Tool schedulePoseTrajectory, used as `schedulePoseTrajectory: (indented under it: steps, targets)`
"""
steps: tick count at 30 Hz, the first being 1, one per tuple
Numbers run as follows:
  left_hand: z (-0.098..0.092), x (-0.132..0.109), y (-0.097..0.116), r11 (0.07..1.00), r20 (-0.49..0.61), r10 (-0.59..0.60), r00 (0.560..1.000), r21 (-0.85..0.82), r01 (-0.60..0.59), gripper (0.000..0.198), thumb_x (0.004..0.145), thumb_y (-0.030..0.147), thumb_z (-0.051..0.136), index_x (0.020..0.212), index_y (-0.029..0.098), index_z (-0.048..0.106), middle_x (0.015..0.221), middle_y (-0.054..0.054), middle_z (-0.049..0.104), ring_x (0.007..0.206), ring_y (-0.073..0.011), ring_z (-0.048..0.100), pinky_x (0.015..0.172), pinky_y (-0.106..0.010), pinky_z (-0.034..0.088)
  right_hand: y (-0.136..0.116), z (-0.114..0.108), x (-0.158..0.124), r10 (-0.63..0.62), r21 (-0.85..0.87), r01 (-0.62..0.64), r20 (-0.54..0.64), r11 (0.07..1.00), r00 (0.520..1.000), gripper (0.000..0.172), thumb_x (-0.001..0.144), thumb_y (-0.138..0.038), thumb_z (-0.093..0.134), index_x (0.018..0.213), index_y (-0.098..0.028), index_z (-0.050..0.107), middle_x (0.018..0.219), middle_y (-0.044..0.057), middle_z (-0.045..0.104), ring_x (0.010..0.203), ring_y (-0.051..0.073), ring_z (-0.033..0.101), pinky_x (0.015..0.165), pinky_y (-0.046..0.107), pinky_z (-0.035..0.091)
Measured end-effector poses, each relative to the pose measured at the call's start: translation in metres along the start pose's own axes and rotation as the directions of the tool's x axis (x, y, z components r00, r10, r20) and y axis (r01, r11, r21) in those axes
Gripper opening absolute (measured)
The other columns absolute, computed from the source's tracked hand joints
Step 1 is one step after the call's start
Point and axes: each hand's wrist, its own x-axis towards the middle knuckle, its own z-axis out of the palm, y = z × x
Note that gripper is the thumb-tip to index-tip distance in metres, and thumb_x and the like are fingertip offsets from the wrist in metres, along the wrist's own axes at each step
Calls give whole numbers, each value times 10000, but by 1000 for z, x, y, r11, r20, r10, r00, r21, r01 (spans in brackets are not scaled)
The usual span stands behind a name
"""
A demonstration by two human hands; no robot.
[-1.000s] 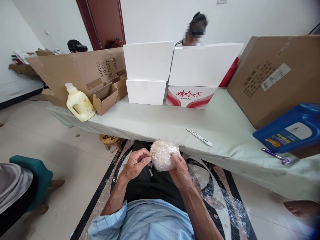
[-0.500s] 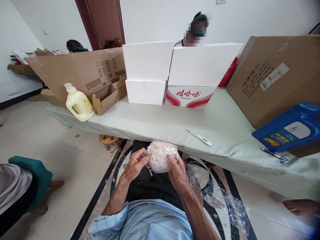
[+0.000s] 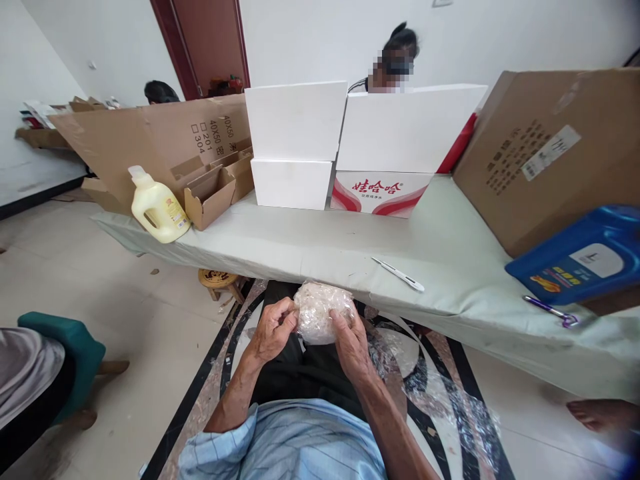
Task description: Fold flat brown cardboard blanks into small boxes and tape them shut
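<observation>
1. Two hands on one thing. The left hand [image 3: 273, 330] pinches the left side of the bundle [image 3: 320, 310] with thumb and fingertips. The right hand [image 3: 350, 340] cups its right face, fingers pressed flat on the wrap. Both are grasping, neither is free.
2. The bundle is a pale, roundish lump under clear film. It is held over the lap at 12 o'clock from the wrists, just short of the near edge of the table [image 3: 310, 247].
3. Progress, my read: crinkled film covers every face that shows, so the covering looks mostly done. The far side is hidden, so I can't confirm.
4. Open item: loose film [image 3: 440, 393] lies spread on the floor at 4 o'clock from the bundle. I can't tell whether it joins the bundle. If it does, the tail is not yet cut or tucked.
5. On the table, a white pen-like tool [image 3: 399, 274] lies flat at 2 o'clock, apart from both hands.
6. Farther out:
   - Yellow bottle [image 3: 159, 207] at 10 o'clock, with a small open cardboard box [image 3: 210, 197] just beside it.
   - White boxes [image 3: 295, 120] at 12 o'clock.
   - Red-and-white carton [image 3: 380, 193] at 1 o'clock.
   - Big cardboard box [image 3: 550, 153] at 2 o'clock.
   - Blue jug [image 3: 580, 257] at 3 o'clock, with a purple tool [image 3: 550, 311] just below it.
7. Other people: one person [image 3: 400, 40] is behind the white boxes at 12 o'clock. A bare foot [image 3: 595, 413] shows at 4 o'clock, well apart.
</observation>
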Motion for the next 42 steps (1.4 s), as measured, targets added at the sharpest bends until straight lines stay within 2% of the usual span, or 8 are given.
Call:
schedulePoseTrajectory:
  steps: [7,12,16,20,26,31,35,42]
  targets:
    - [-4,-1,-1,988,47,-34,998,-149,41,613,1008,756,551,753,199,577,703,11,551,672,-150,517,661,-271,438,-14,10,-3,111,147,-115,37,982,993,720,848,-698,829,1363,-210,711,1304,138,779,1219,377,722,1006,458,616]
    - [-4,-2,0,997,-11,6,1000,-78,-7,622,1034,721,549,683,216,453,639,48,421,605,-122,370,593,-256,343,-2,4,-2,37,85,-42,62,995,997,639,915,-642,801,1396,-234,695,1363,120,756,1256,343,711,1098,444,571]
    - [-3,-1,2,998,-20,48,999,-37,-48,620,1052,693,524,665,222,414,628,52,384,592,-121,330,578,-261,310,6,-3,0,8,-7,-8,38,1000,999,668,920,-678,773,1409,-230,690,1291,118,782,1229,339,722,1073,438,590]
    - [-2,0,2,999,-21,52,998,-14,-53,601,1061,664,523,666,223,416,626,48,397,596,-125,346,585,-266,315,4,-1,-1,9,-37,-8,27,999,1000,708,910,-694,769,1437,-229,677,1309,120,775,1232,346,720,1050,445,604]
    - [-1,-1,4,997,-8,-6,1000,-72,5,572,1040,688,536,711,223,477,653,38,481,613,-133,416,602,-269,346,-2,3,-2,44,63,-47,44,997,998,763,901,-690,786,1493,-229,648,1390,136,743,1268,372,703,1095,488,582]
    - [-7,0,1,998,-44,17,999,53,-15,510,1059,600,527,719,221,510,649,30,528,629,-143,489,636,-278,384,-12,-7,-2,20,-72,-10,132,997,991,714,946,-716,729,1483,-250,672,1431,109,725,1377,363,635,1178,489,523]
    - [-13,1,-5,996,-55,-6,998,89,11,480,1057,568,519,725,223,525,658,28,548,647,-151,530,658,-277,418,-27,-11,0,41,-189,-2,201,982,979,659,914,-693,785,1360,-210,751,1329,118,770,1244,365,697,1092,465,567]
    - [3,6,-16,975,-94,-29,995,218,49,405,1078,482,466,765,228,511,668,39,526,638,-148,512,654,-277,375,-27,-18,14,22,-179,0,121,984,992,622,833,-664,881,1223,-189,787,1181,107,811,1094,342,727,973,428,586]
